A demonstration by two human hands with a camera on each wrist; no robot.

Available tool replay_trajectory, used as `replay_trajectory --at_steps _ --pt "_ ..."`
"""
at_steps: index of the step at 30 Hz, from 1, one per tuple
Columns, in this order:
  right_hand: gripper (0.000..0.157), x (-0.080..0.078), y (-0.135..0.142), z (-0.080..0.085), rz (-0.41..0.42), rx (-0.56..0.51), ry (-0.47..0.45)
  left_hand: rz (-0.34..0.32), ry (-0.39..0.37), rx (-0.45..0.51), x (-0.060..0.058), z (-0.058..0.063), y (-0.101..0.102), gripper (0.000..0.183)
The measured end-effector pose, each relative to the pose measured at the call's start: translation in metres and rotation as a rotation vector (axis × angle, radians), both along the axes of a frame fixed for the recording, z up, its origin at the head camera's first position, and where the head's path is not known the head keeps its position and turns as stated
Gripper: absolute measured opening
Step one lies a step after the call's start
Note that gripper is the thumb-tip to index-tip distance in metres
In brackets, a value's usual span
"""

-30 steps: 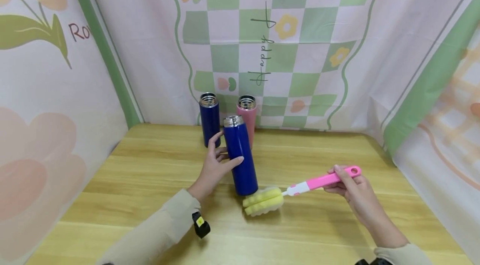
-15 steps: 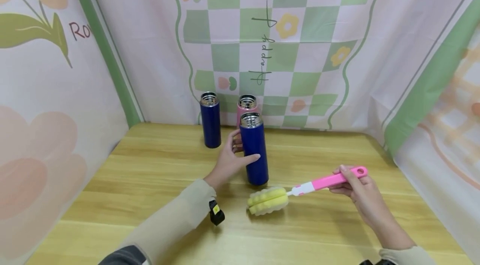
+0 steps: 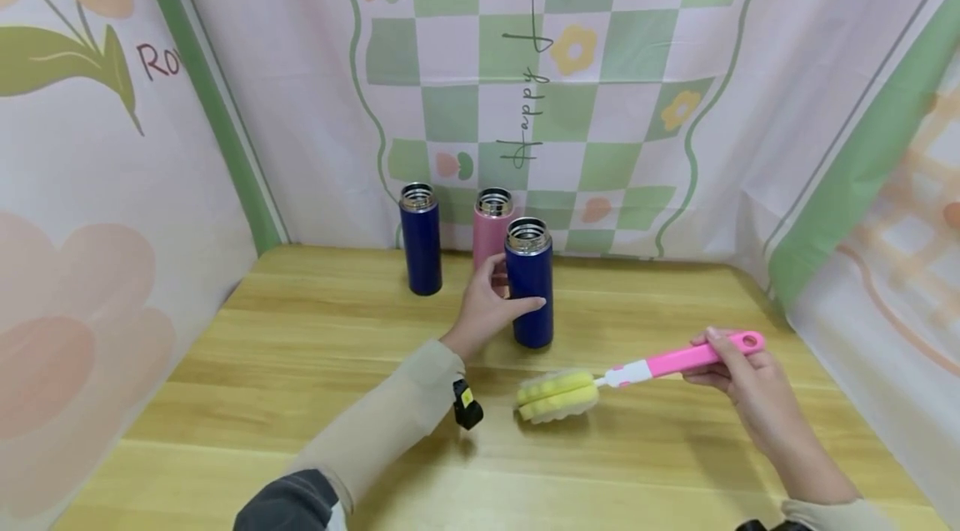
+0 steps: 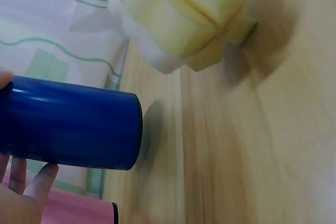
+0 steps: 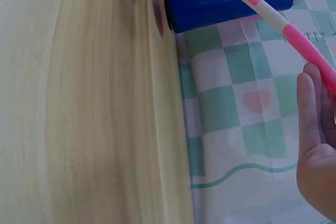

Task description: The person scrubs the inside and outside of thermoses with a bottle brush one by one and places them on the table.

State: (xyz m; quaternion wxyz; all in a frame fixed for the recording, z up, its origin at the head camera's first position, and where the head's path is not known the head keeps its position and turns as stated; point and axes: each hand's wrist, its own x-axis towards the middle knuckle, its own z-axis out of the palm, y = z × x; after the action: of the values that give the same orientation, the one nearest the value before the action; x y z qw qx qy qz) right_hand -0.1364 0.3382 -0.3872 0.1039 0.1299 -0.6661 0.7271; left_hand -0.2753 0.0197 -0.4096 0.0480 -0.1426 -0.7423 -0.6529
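My left hand (image 3: pixel 489 313) holds a dark blue insulated bottle (image 3: pixel 531 277) near the middle of the table, thumb across its front and fingers behind. The bottle is upright and lidless, its steel mouth facing up; in the left wrist view its base (image 4: pixel 134 132) sits close over the wood. In my right hand (image 3: pixel 761 402) is a bottle brush (image 3: pixel 667 362), pinched by its pink handle. The brush's yellow and white sponge head (image 3: pixel 557 396) points left, low over the table in front of the bottle. The right wrist view shows the pink grip (image 5: pixel 310 51) against my fingers.
A second dark blue bottle (image 3: pixel 422 252) stands at the back left, also lidless. Behind the held bottle is a pink bottle (image 3: pixel 491 235), partly hidden. The wooden table (image 3: pixel 300 398) ends at a patterned cloth backdrop (image 3: pixel 570 114), with cloth on both sides.
My left hand has carried the blue bottle rightward and back, and it has gone from tilted to upright. The brush in my right hand has shifted a little to the right.
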Motion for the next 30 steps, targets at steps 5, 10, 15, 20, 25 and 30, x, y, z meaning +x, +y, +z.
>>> replay_trajectory --at_steps 5,10,15,20,25,30 --pt "0.026 0.001 0.007 0.001 -0.010 0.000 0.019 0.001 0.015 0.009 -0.010 0.003 0.010 0.077" --pt "0.026 0.003 0.010 0.003 -0.017 -0.014 0.027 0.007 0.016 -0.014 -0.019 0.007 0.023 0.077" --pt "0.026 0.004 0.010 0.004 -0.027 -0.031 0.029 0.008 0.050 -0.043 -0.027 0.009 0.034 0.076" --pt "0.026 0.006 0.011 0.005 -0.033 -0.043 0.042 0.012 0.087 -0.113 -0.030 0.010 0.040 0.077" --pt "0.026 0.007 0.012 0.005 -0.030 -0.056 0.075 -0.012 0.154 -0.253 -0.034 0.009 0.042 0.078" --pt "0.026 0.007 0.013 0.004 -0.035 -0.064 0.087 -0.031 0.182 -0.359 -0.039 0.008 0.042 0.080"
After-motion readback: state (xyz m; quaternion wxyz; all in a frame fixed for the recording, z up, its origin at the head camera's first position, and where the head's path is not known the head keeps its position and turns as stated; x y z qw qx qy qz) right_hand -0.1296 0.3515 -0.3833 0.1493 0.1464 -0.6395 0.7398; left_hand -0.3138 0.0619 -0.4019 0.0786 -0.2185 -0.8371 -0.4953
